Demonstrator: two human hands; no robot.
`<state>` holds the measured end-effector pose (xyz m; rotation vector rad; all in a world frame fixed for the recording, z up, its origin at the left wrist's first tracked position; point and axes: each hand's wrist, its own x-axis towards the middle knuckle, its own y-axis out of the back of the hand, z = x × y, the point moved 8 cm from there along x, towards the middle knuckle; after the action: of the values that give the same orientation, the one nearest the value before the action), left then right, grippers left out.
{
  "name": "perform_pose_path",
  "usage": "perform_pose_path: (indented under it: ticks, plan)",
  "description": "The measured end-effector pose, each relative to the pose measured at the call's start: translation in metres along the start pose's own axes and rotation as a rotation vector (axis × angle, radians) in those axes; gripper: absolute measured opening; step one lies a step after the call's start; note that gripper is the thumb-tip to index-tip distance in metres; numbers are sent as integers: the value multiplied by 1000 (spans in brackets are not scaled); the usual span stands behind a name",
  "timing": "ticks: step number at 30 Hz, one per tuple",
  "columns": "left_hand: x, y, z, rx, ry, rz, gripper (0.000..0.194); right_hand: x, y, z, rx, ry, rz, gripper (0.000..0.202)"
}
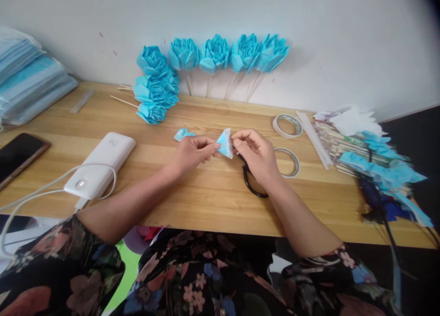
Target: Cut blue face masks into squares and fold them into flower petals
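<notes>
My left hand pinches a small folded light-blue cone, made of thin fabric-like sheet with a white edge, by its narrow end. On the wide, white-edged side, the closed thumb and fingertips of my right hand meet the cone. Both hands hold it just above the wooden table. Behind my left hand lies another small blue folded piece. Black looped handles, apparently scissors, lie partly hidden beneath my right hand. A tape roll rests to the right of that hand.
Blue flowers on sticks lean against the wall, and more flowers lie stacked. Another tape roll sits near sticks and blue scraps. On the left are a white power bank, a phone and packed blue masks.
</notes>
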<state>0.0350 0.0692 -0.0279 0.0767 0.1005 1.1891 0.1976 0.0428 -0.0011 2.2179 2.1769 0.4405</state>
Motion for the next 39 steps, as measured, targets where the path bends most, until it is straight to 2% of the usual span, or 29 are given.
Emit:
perform_pose_path:
  ticks: [7, 12, 28, 32, 35, 39]
  plan:
    - [0, -3, 0, 53, -26, -8, 24, -1, -8, 3, -16, -27, -64, 12]
    - [0, -5, -2, 51, -21, -10, 24, -2, -8, 12, -18, -63, -42, 16]
    - [1, -5, -8, -46, 18, -16, 25, -2, -6, 11, -27, -64, 12, 17]
    - [3, -3, -10, -82, 28, 14, 21, -2, -7, 13, 79, -93, 2, 15]
    - [3, -1, -12, -78, 36, 36, 19, -2, -9, 19, 185, -158, -18, 32]
    - [3, -1, -11, -89, 30, 44, 21, -3, -9, 24, 278, -213, -27, 38]
